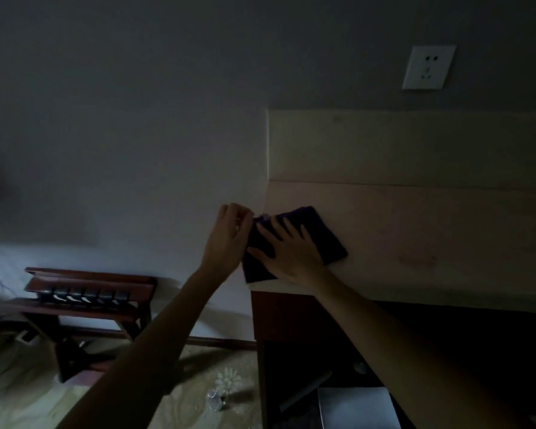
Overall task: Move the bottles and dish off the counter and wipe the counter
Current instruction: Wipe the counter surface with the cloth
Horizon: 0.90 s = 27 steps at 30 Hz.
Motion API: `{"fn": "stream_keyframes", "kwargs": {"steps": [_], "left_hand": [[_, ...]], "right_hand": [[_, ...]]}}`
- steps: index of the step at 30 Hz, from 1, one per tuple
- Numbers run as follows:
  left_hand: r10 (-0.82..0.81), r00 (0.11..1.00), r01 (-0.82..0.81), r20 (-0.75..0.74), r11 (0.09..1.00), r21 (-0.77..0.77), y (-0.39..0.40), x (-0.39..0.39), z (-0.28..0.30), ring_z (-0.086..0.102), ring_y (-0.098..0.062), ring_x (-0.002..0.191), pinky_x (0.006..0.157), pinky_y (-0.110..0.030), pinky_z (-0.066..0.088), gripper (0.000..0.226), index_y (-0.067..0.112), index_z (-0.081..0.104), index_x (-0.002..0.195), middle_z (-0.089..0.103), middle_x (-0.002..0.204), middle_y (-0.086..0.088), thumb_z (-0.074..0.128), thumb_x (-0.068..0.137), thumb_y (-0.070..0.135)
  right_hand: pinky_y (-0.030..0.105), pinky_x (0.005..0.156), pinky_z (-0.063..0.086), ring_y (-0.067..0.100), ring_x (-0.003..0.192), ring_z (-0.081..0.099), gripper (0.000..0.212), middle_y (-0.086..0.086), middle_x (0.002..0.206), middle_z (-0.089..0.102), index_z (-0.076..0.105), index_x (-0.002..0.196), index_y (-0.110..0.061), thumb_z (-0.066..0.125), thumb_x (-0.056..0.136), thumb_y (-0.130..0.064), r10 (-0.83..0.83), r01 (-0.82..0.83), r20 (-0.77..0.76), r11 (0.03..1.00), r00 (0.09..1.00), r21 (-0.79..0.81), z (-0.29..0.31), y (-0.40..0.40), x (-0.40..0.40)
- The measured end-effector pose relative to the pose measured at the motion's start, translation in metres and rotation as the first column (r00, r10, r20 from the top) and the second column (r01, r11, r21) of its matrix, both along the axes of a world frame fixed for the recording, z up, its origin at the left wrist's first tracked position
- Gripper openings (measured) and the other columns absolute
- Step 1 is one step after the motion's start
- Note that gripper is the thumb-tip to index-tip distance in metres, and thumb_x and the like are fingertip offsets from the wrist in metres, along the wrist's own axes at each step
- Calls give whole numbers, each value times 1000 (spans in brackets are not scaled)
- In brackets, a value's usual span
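Dark purple cloth [294, 243] lies at the counter's left end, pinned under the right hand [291, 253], fingers spread flat. The left hand [229, 239], just beside it, pinches the cloth's near-left corner. Beyond the hands the counter [430, 236] shows bare: no bottles or dish in view, so clearing appears done. Wiping appears under way, extent unclear.

Single head-worn view, forward and down, close over the counter's [415, 230] left end, both forearms in frame.
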<state>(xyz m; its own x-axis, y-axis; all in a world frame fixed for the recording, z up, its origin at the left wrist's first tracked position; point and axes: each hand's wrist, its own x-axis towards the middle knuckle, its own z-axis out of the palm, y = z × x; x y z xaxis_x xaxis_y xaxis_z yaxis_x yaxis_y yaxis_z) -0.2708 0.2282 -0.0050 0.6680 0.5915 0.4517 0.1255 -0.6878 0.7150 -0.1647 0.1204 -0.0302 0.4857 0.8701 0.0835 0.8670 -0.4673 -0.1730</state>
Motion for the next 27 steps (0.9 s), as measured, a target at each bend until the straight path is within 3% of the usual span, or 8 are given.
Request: {"fn": "stream_keyframes", "kwargs": {"steps": [5,9,11,14,17,20,24,27], "left_hand": [[75,997,-74,12,996,-46,17,-14,-4,59,-17,92,80,-33,51,20,12,54,105,50,109,-3,44,100,28],[40,998,-37,-38,997,71,-4,-6,-15,55,-3,81,68,-19,47,21,9,54,104,49,108,-3,44,100,28],[21,999,-16,-36,990,142,-19,2,-21,57,-11,81,69,-33,53,19,10,54,104,49,106,-3,45,100,26],[-5,998,17,-61,980,199,-43,22,-32,59,-18,83,70,-42,55,18,12,55,106,47,106,-1,48,98,27],[-97,988,123,-124,967,224,-78,48,-39,62,-19,85,70,-45,55,32,19,55,105,46,106,3,41,94,45],[-119,966,205,-230,895,396,-123,89,-44,63,-22,89,76,-42,51,32,22,57,107,50,106,3,42,90,44],[-190,934,316,-304,835,450,-204,162,-41,61,-21,97,79,-39,49,37,26,59,113,53,113,5,39,92,49],[-236,911,377,-337,808,453,-264,210,-39,56,-18,104,79,-34,44,45,28,57,118,52,118,6,34,90,54]], "right_hand": [[52,121,1,24,151,-2,78,-3,165,-2,7,153,-37,9,86,-78,94,-94,-1,995,996,-11,-2,10,-6],[47,121,0,19,151,-1,73,-6,165,-1,7,154,-38,15,91,-73,176,-176,-11,984,984,-25,3,2,20],[47,122,1,17,151,-1,69,-6,164,0,6,154,-39,14,92,-70,188,-188,2,981,982,-42,3,-4,42],[46,122,1,16,151,-1,72,-8,164,0,5,153,-41,14,90,-74,111,-112,-18,992,994,-60,0,-27,87],[45,121,1,14,151,1,80,-10,164,1,6,153,-41,14,84,-81,16,-18,-30,998,999,-64,4,-80,148],[45,120,1,14,151,0,89,-11,164,-1,4,153,-42,8,76,-87,-87,85,-28,993,996,-78,6,-154,219],[47,121,4,18,151,0,114,-10,164,0,3,153,-42,-10,54,-97,-244,242,-15,966,970,-87,4,-264,303],[48,121,6,19,151,-1,116,-10,164,-1,3,152,-44,-11,51,-98,-363,359,-27,928,931,-94,9,-342,342]]}}
